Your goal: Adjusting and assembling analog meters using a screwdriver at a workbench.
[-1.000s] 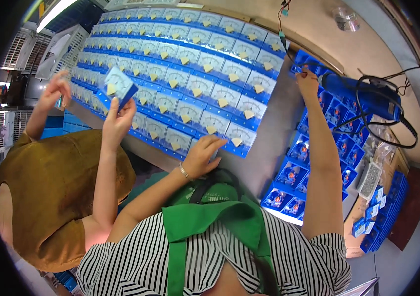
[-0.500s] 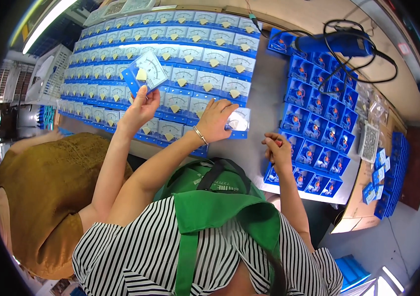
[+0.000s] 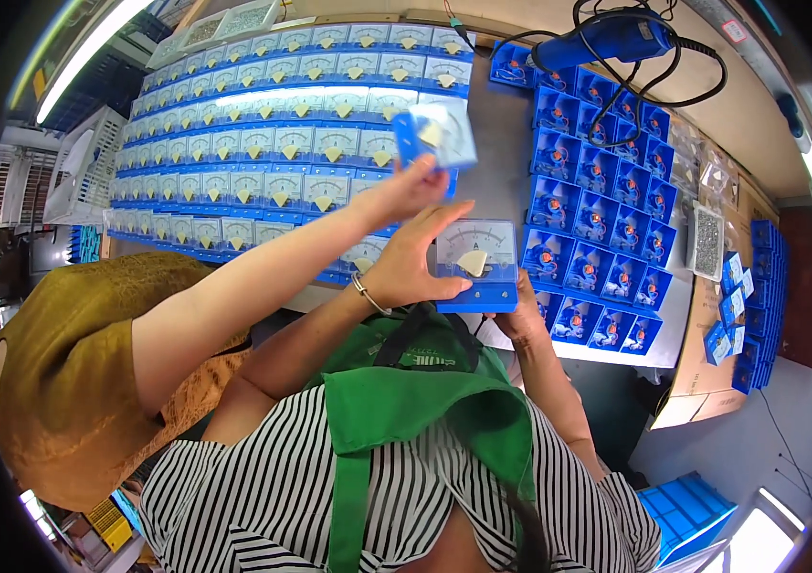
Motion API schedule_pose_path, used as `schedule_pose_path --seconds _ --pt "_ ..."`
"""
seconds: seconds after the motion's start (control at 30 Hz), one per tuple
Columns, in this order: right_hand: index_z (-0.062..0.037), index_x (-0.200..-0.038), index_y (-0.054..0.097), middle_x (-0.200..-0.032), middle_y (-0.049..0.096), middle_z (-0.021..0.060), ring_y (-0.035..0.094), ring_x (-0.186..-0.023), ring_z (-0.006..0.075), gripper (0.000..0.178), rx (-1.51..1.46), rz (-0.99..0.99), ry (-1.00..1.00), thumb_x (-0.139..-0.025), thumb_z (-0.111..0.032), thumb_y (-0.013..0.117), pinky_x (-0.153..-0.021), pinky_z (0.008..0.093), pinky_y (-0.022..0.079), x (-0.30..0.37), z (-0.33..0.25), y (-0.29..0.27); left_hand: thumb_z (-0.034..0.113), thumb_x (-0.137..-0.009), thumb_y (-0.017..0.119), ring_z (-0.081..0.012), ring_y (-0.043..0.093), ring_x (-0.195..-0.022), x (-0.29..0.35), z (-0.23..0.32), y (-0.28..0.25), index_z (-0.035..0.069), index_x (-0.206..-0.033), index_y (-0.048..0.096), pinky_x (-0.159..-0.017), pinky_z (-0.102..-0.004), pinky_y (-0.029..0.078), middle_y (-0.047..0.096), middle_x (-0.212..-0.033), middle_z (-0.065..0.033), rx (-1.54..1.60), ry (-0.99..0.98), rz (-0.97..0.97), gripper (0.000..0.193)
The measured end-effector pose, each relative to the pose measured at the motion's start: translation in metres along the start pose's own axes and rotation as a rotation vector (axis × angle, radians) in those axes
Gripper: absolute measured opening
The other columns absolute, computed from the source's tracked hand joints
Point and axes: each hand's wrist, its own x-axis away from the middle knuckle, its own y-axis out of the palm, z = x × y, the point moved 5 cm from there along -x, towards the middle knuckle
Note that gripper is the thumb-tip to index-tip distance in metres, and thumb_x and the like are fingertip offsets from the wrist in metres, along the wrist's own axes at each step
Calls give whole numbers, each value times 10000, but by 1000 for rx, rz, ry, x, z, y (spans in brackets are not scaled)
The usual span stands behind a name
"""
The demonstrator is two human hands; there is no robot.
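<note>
My left hand [image 3: 415, 263] holds a panel meter [image 3: 475, 250] by its left side, thumb across the front. The meter has a blue base, a clear cover over a white dial and a cream fan-shaped piece. My right hand [image 3: 520, 310] is curled at its lower right corner; the fingers are partly behind the meter, and what they hold is hidden. Just beyond, a co-worker's hand [image 3: 413, 183], reaching in from the left, grips another panel meter [image 3: 444, 134], tilted and blurred. Rows of similar meters [image 3: 282, 148] cover the table at left.
Open blue housings [image 3: 582, 205] with orange and wire parts stand in rows at right. A blue corded power tool [image 3: 606, 43] hangs over their far end. A clear tray of small parts [image 3: 706, 241] lies beyond them. The co-worker's brown-clad body [image 3: 81, 372] is close at left.
My left hand has brought a meter nearer and turned its dial into view. My right hand, earlier holding something red, has moved left to it. The co-worker's hand swung right with another meter.
</note>
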Motion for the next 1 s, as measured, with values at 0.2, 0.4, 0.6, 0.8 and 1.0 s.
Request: schedule_pose_path --seconds 0.2,0.4,0.6,0.8,1.0 --pt "-31 -851 676 -679 658 35 564 -478 68 53 -125 70 16 -848 -31 623 -398 185 426 16 1 0 215 -648 762 -252 437 -1283 2 4 9 13 -1392 393 -1088 -373 304 487 -1352 -161 34 35 -19 855" --pt "-33 -894 687 -776 688 45 622 -582 83 74 -173 42 8 -856 -40 624 -481 202 494 22 -3 -4 239 -645 763 -317 501 -1191 1 7 18 33 -1351 436 -1019 -379 386 516 -1273 -175 151 -52 -20 805" --pt "-17 -987 685 -944 699 64 665 -820 137 151 -174 59 -94 -840 -41 661 -737 278 551 25 -5 -4 230 -632 766 -310 511 -1171 -4 10 21 43 -1367 419 -1007 -374 394 523 -1254 -170 113 -27 -46 835" --pt "-16 -970 686 -941 696 55 651 -816 116 164 -60 36 -206 -806 -19 698 -745 266 537 25 -3 -12 205 -636 770 -246 499 -1187 -6 12 23 24 -1406 379 -1034 -359 362 522 -1256 -143 121 -49 -73 882" --pt "-20 -946 688 -926 694 46 641 -799 104 149 -35 38 -200 -799 -16 707 -740 257 531 23 -1 -14 189 -633 778 -233 505 -1182 -5 6 24 18 -1406 375 -1032 -347 370 523 -1253 -142 154 -56 -50 888"
